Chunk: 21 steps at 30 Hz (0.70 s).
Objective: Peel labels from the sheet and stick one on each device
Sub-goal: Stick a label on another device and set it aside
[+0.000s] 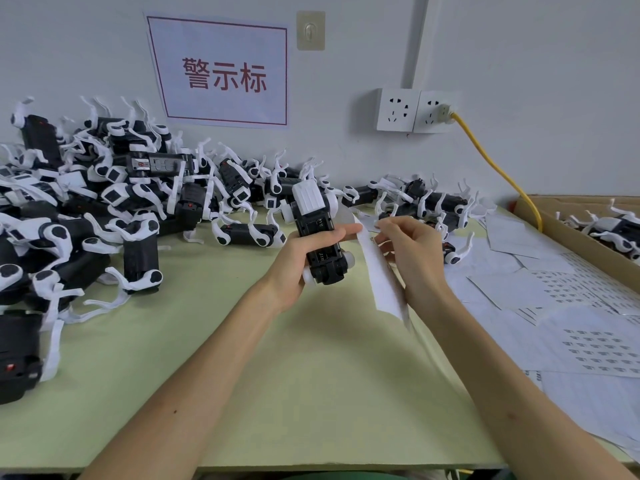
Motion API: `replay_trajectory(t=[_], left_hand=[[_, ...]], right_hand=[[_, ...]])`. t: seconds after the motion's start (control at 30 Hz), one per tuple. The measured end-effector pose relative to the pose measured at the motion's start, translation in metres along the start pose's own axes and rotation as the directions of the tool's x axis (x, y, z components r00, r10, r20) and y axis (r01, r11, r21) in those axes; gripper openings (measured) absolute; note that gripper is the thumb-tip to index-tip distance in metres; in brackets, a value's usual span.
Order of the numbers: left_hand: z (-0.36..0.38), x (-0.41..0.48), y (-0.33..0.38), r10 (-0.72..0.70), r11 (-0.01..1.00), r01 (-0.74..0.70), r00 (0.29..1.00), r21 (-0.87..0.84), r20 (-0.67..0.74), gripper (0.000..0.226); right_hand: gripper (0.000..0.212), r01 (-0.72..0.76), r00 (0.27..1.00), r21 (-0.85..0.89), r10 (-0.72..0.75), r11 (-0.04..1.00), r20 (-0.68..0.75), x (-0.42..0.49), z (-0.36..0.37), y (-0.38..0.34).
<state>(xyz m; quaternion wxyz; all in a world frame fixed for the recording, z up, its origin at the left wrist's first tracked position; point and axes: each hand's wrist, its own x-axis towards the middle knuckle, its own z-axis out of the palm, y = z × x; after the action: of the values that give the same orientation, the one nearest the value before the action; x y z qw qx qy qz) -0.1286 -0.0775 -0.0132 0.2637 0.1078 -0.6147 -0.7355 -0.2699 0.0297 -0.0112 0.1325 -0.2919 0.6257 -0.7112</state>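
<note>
My left hand grips a black and white device, held upright above the green table with its black underside facing me. Just right of it, my right hand holds a narrow white label strip that hangs down past my wrist. The fingertips of my right hand pinch at the strip's upper part, close to my left fingertips. Whether a label has come off the strip I cannot tell.
A big heap of black and white devices fills the left and back of the green table. Label sheets lie spread at the right, next to a cardboard box holding more devices. A yellow cable runs from the wall socket.
</note>
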Motion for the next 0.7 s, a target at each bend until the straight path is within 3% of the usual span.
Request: replay_trajectory(t=[0.17,0.33,0.47,0.7], left_hand=[[0.000,0.004,-0.001,0.042,0.999,-0.044,0.980,-0.010,-0.196,0.043],[-0.008,0.006,0.004,0.059,0.988,-0.110,0.914,-0.105,-0.401,0.029],[-0.013,0.004,0.012,0.076,0.979,-0.131,0.945,-0.158,-0.317,0.017],[-0.005,0.000,0.011,0.068,0.997,-0.070,0.995,-0.027,-0.067,0.023]], right_hand=[[0.019,0.057,0.998,0.057,-0.057,0.997,-0.008,0.001,0.000,-0.003],[0.039,0.109,0.993,-0.019,-0.108,0.994,0.054,-0.003,0.003,-0.002],[0.047,0.126,0.987,-0.012,-0.124,0.992,0.104,-0.003,0.003,-0.002],[0.041,0.229,0.960,-0.009,-0.224,0.973,0.167,-0.005,0.005,-0.001]])
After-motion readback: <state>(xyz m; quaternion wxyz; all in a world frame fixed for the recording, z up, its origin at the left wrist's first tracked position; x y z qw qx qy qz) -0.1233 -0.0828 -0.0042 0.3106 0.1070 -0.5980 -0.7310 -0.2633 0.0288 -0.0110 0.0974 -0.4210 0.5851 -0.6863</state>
